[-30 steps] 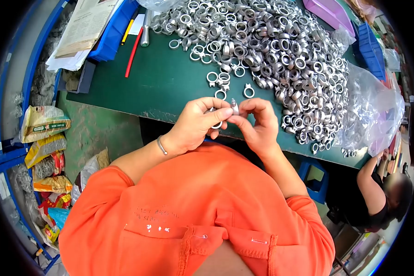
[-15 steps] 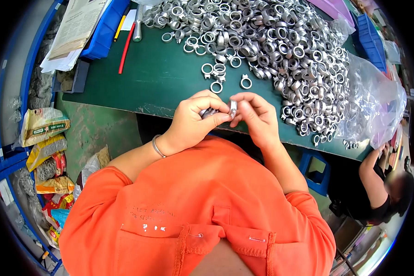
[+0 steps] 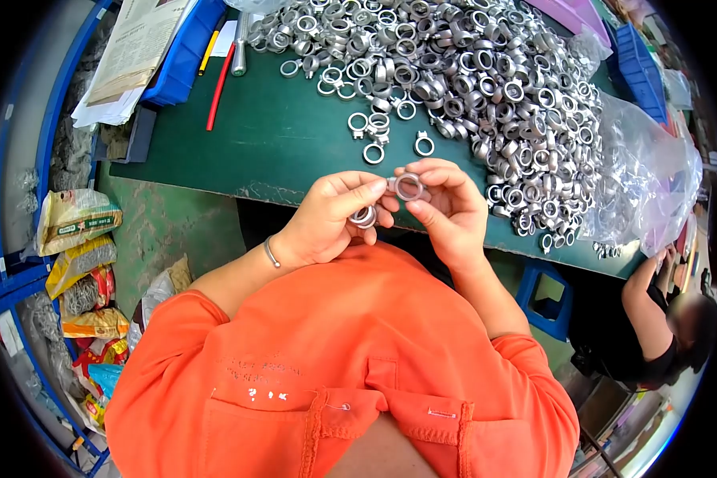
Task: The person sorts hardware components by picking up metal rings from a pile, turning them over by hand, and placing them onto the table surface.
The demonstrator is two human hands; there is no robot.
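Between my two hands a metal ring with a small lug is held up, its round opening facing me. My right hand pinches the ring's right side between thumb and fingers. The thumb and index finger of my left hand grip the lug on its left. More metal rings sit in the curled lower fingers of my left hand. Just beyond my hands, a few loose rings lie on the green table.
A large heap of metal rings covers the table's back and right. A red pen and a blue tray are at the left. Clear plastic bags lie at the right edge, near another person. A blue stool stands below.
The ring between my hands has turned from edge-on to facing me. My left fingers have opened somewhat, showing more of the rings held in that palm.
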